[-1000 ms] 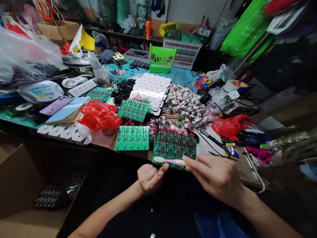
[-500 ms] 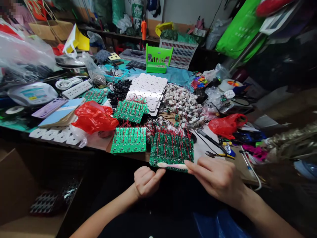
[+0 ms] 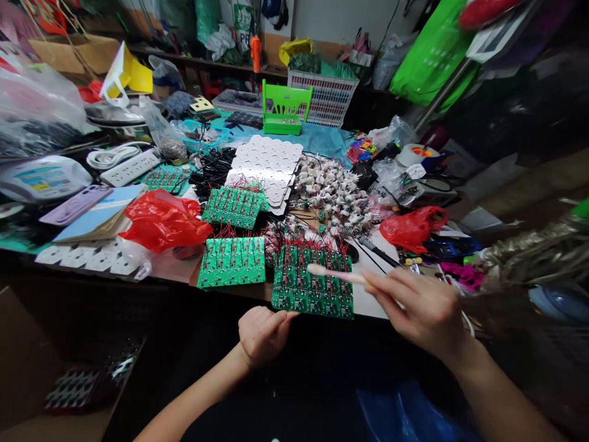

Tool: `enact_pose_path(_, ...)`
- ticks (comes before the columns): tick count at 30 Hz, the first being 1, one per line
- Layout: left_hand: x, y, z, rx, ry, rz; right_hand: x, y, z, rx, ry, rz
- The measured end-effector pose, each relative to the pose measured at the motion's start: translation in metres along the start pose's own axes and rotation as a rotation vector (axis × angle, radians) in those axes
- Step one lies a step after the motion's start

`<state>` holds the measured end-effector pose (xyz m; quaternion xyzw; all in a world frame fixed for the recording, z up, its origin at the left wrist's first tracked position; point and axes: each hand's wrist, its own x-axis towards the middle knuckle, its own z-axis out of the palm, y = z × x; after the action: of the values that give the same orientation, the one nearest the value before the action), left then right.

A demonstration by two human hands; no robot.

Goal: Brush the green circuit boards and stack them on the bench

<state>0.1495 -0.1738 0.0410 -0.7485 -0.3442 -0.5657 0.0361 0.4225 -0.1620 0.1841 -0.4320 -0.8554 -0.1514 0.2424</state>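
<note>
The near green circuit-board panel bristling with red wires (image 3: 313, 282) is pinched at its near-left corner by the left hand (image 3: 263, 334); a pale toothbrush (image 3: 335, 274) — clasped in the right hand (image 3: 421, 310) — is held over it. Brushing appears underway; 2 similar panels (image 3: 232, 262) lie to the left, untouched.

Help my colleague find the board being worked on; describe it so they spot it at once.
Look at the table's near edge, where three green boards lie. It is the rightmost board, overhanging the edge, pinched by the left hand while the right hand holds a toothbrush over it.
</note>
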Motion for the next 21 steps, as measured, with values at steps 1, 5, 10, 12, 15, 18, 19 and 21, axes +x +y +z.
enact_pose_path(1, 0.001, 0.000, 0.000, -0.001, 0.011, -0.016, -0.008, -0.006, -0.007, 0.047, -0.026, -0.028)
enact_pose_path(5, 0.005, 0.003, -0.003, 0.042, 0.002, -0.037, -0.026, -0.019, -0.013, 0.080, -0.103, -0.104)
enact_pose_path(10, 0.009, 0.001, -0.006, 0.087, -0.048, 0.045, -0.002, 0.006, 0.017, -0.172, -0.022, -0.057)
enact_pose_path(12, 0.009, 0.000, -0.006, 0.081, -0.047, 0.057, 0.011, 0.018, 0.025, -0.242, 0.026, -0.033)
enact_pose_path(15, 0.009, 0.001, -0.006, 0.087, -0.041, 0.054, 0.014, 0.025, 0.020, -0.213, 0.060, 0.015)
enact_pose_path(18, 0.009, 0.002, -0.006, 0.094, -0.052, 0.046, -0.009, 0.014, -0.001, -0.029, 0.033, 0.022)
enact_pose_path(19, 0.008, 0.002, -0.007, 0.097, -0.065, 0.045, -0.019, 0.009, -0.008, 0.031, 0.009, 0.007)
enact_pose_path(21, 0.008, 0.003, -0.007, 0.092, -0.097, 0.045, -0.039, -0.002, -0.019, 0.101, -0.050, -0.026)
